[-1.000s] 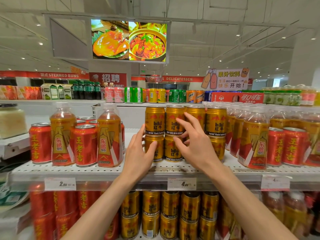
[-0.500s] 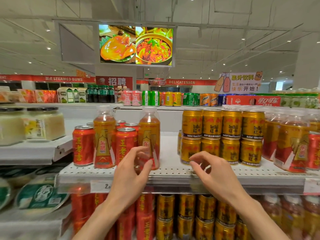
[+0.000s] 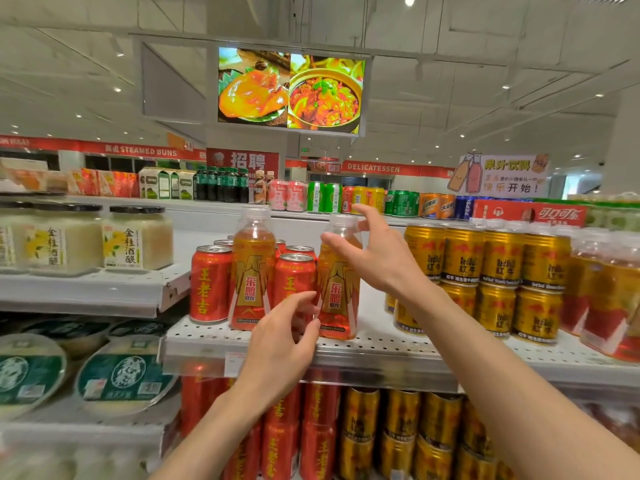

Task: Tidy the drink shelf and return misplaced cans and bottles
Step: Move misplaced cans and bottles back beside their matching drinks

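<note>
Both spread: left hand (image 3: 277,344) before red 王老吉 can (image 3: 295,285), right hand (image 3: 374,252) at clear plastic 东鹏特饮 bottle (image 3: 337,289), beside gold RedBull cans (image 3: 485,258).

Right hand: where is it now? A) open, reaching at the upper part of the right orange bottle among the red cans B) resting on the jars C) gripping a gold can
A: the right hand has spread fingers by the right orange bottle, not closed on it.
</note>
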`<action>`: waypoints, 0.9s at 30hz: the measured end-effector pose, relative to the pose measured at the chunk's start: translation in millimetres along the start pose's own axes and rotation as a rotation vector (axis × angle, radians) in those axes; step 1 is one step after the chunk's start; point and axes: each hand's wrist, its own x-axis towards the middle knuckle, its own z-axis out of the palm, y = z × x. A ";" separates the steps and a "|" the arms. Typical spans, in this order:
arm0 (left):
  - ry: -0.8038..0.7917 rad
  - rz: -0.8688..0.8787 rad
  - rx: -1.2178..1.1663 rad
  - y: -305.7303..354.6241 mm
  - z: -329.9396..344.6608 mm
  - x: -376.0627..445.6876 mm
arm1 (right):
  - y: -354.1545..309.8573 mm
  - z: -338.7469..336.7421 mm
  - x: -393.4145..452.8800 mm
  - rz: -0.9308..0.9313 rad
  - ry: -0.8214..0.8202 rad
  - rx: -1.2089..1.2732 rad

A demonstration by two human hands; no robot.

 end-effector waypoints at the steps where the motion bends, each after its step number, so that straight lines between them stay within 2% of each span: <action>1: 0.000 -0.001 0.000 0.3 0.2 0.0 | -0.4 -0.7 1.0 0.003 0.003 0.000; 7: -0.005 0.020 -0.028 2.5 3.0 -2.5 | 13.3 -20.8 -11.8 0.073 0.059 0.157; 12: -0.008 0.103 -0.028 5.7 14.9 0.0 | 33.3 -32.0 -49.0 0.169 0.222 0.394; 21: -0.183 0.182 -0.155 28.8 43.4 -6.0 | 65.0 -65.2 -109.7 0.349 0.438 0.601; 27: -0.262 0.214 -0.238 71.9 87.4 -23.7 | 112.4 -109.1 -156.3 0.455 0.473 0.755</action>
